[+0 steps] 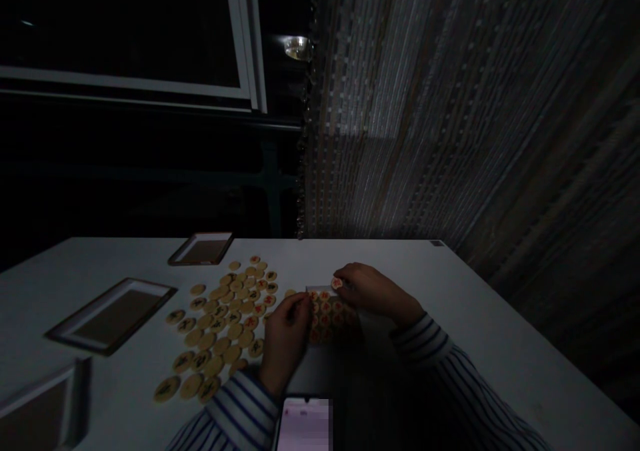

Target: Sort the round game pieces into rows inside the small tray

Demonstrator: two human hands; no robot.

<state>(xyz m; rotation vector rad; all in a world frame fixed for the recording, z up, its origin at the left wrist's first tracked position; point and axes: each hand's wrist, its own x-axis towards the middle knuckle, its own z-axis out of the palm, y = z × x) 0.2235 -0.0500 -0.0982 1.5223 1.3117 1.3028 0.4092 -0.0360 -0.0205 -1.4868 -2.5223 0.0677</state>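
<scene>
Dozens of xiangqi discs (220, 324) are lying loose; right hand (371, 291) is pinching a red-marked disc (337, 282) beside the packed rows (327, 319); left hand (284, 334), probably curled, is steadying them. Lowering it flat seems wise.

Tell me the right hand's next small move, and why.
Probably lower the red-marked disc pinched by the right hand into the small box beside it: other red discs already lie in rows there, and the left hand rests at its edge.
</scene>
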